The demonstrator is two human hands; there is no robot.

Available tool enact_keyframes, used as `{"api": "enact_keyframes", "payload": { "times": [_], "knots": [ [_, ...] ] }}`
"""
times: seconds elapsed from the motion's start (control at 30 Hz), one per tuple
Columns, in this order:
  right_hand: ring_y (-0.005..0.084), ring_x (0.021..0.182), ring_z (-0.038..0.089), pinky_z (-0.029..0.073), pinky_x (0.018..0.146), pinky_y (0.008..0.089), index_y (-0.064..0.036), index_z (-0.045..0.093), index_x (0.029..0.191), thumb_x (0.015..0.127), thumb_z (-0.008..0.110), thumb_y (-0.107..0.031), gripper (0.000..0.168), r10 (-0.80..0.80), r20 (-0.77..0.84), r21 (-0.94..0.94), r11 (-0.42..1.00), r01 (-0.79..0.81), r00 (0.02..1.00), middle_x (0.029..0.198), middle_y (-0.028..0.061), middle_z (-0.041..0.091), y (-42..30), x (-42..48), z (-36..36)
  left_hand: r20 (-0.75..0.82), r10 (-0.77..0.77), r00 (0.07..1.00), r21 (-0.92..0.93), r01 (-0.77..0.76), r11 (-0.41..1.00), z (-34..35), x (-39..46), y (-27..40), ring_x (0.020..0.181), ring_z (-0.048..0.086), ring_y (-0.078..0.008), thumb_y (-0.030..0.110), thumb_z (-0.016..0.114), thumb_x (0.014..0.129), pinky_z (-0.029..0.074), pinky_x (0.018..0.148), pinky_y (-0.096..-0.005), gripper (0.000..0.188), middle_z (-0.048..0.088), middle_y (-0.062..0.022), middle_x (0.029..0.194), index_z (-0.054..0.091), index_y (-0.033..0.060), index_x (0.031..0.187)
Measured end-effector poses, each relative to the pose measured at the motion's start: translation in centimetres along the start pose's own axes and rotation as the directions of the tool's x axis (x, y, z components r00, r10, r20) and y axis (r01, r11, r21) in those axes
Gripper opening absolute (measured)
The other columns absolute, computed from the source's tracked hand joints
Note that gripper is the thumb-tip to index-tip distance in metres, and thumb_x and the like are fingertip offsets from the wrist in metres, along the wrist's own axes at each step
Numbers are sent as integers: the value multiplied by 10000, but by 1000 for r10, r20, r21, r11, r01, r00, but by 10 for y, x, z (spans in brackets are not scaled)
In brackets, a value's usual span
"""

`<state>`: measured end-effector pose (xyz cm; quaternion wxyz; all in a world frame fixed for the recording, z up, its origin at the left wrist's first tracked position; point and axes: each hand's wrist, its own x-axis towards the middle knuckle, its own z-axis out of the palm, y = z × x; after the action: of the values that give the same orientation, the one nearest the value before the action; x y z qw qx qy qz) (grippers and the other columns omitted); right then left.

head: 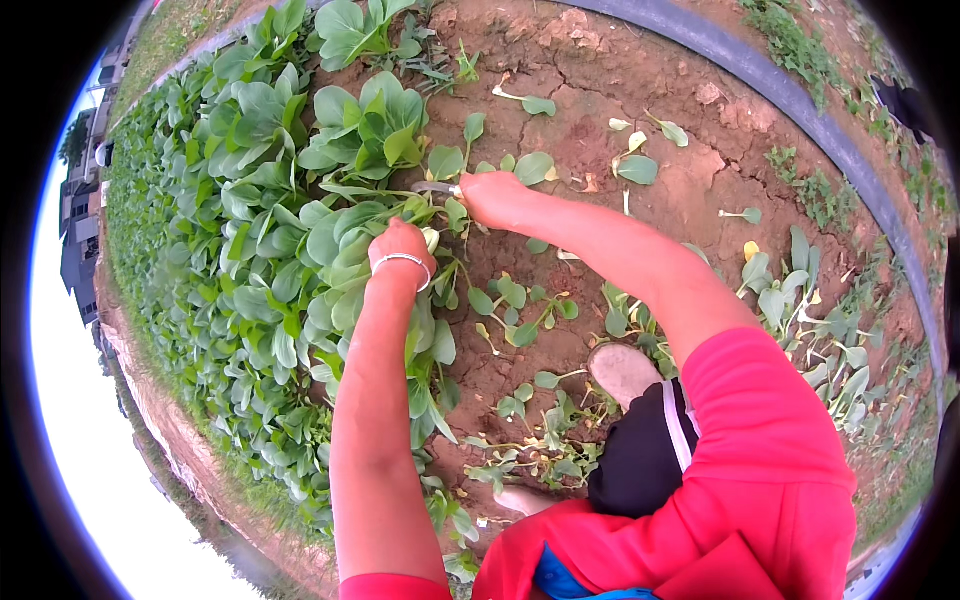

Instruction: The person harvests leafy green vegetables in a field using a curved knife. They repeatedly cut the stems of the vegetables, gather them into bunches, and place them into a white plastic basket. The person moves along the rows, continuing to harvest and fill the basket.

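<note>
My left hand (403, 246), with a silver bangle on its wrist, is closed around a leafy bok choy (345, 244). The pale stem end (430, 239) of a plant shows beside its fingers. Just beyond, my right hand (489, 196) grips a small knife (433, 187) whose metal blade points left, low among the leaf stalks. Its handle is mostly hidden in my fist. A standing bok choy plant (367, 127) grows right past the blade, rooted in the soil.
A dense bed of bok choy (255, 225) fills the left side. Loose leaves (637, 169) and trimmings (555, 442) lie scattered on cracked brown soil (577, 142). My shoe (624, 373) stands among them. A dark hose (742, 56) curves around the far and right sides.
</note>
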<state>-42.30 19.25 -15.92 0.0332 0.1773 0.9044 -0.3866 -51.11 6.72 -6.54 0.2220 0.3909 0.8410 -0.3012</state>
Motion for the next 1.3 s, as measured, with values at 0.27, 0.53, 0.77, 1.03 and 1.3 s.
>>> {"api": "enact_keyframes", "payload": {
  "times": [0.27,0.53,0.77,1.03,1.3],
  "knots": [
    [350,801,630,496,690,446,-5,591,905,825,526,-226,243,52,-51,13,999,-51,997,850,195,641,-1,0,1,-16,8,1000,-20,-8,1000,6,1,-5,1008,595,-307,198,622,720,490,853,-368,390,549,-191,1150,602,-32,1034],
    [338,849,627,501,710,426,-30,631,913,806,547,-216,230,26,66,-45,999,-23,997,904,169,650,2,8,6,-12,-26,1000,-36,25,999,9,5,-5,993,604,-308,193,625,720,492,852,-369,395,561,-191,1138,594,-38,1039],
    [321,865,634,508,723,405,-31,644,920,786,544,-127,193,52,107,-73,996,-44,993,923,165,653,-4,-4,4,13,3,1000,-18,-3,1000,-1,-2,0,996,605,-306,205,642,717,491,851,-363,450,584,-192,1109,551,-60,1068],
    [331,820,639,513,688,425,-15,619,913,766,542,-85,180,58,181,-161,987,-28,982,864,169,649,0,-42,5,22,-56,998,-96,58,994,17,-4,-10,1013,592,-298,244,671,690,485,857,-366,435,564,-178,1141,586,-17,1027],
    [339,746,569,450,661,421,-17,490,895,743,684,-305,379,144,-202,362,930,-62,969,833,175,581,18,-90,-39,-479,145,866,-355,-342,870,-8,-71,-33,1081,541,-332,169,721,655,454,898,-388,428,588,-188,1099,602,27,1041]
  ]
}}
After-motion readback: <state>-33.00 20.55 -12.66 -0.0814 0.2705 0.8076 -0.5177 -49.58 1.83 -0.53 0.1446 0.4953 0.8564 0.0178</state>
